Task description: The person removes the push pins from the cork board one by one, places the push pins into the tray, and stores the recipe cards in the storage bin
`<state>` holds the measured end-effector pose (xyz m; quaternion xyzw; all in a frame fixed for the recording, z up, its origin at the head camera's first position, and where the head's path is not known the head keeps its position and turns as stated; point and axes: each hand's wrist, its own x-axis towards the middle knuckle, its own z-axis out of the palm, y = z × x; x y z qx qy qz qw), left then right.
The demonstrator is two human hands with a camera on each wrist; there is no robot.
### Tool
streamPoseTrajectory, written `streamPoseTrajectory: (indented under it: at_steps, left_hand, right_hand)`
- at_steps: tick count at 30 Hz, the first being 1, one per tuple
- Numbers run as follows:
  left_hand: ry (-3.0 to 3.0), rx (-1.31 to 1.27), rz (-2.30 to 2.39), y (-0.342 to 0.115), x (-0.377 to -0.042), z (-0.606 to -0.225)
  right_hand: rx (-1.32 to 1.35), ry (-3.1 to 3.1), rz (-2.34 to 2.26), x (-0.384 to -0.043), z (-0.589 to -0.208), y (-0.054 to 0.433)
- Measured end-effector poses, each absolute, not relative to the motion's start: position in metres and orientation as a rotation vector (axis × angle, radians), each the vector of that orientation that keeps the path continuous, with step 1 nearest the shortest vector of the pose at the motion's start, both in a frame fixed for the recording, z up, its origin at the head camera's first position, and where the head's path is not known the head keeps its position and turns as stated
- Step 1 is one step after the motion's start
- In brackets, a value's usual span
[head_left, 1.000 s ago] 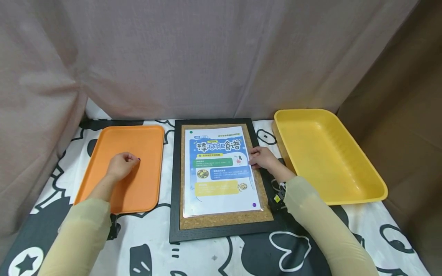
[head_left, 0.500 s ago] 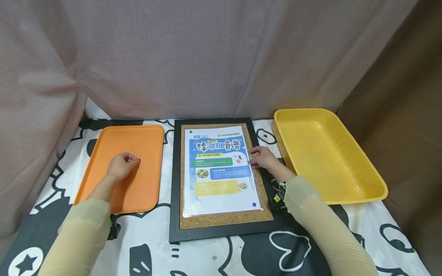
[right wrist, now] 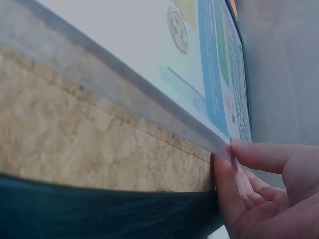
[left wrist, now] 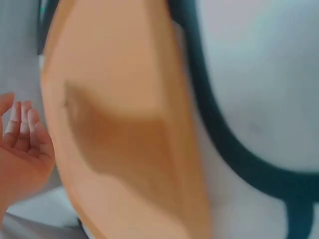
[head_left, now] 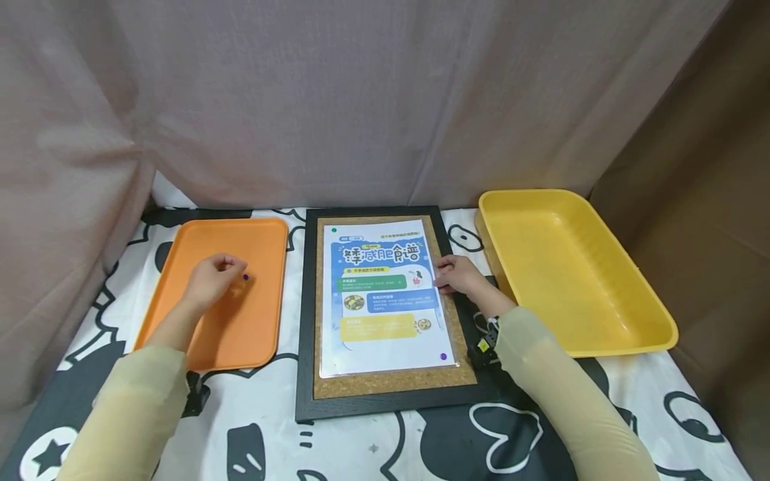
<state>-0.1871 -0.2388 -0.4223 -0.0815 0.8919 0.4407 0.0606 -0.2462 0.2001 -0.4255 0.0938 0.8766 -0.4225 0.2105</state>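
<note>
My left hand [head_left: 210, 279] hovers over the orange tray [head_left: 252, 341]. In the left wrist view its thumb and fingers [left wrist: 25, 132] are apart and relaxed. Just below the fingertips shows a small purple pushpin [head_left: 246, 276] against the tray. My right hand [head_left: 460, 275] pinches the right edge of a laminated recipe poster [head_left: 385, 357] between thumb and index finger. In the right wrist view that edge bends up off the cork board [right wrist: 99, 144]. A green pin [head_left: 334, 230] sits at the poster's top left corner and a purple pin [head_left: 443, 356] at its bottom right.
The cork board's black frame [head_left: 385, 405] lies mid-table. To its right stands a deep yellow tub [head_left: 541, 267], under part of which the right forearm passes in front. A patterned cloth [head_left: 355, 447] covers the table, and grey curtain [head_left: 337, 100] hangs behind.
My left hand has lifted slightly up and left, its fingertips now apart from the purple pushpin they were at before. The right hand keeps its hold on the poster edge.
</note>
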Motion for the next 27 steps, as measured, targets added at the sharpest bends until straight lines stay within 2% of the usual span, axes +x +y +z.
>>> streamPoseTrajectory:
  at_steps: [13, 27]
  left_hand:
    - [2.546, 0.092, 1.514, -0.152, -0.197, -0.403]
    - [2.333, 0.497, 1.403, -0.044, -0.173, -0.414]
  right_hand:
    - [0.226, 2.394, -1.204, -0.249, -0.428, 0.206]
    - [0.227, 2.384, -1.230, -0.250, -0.429, 0.206]
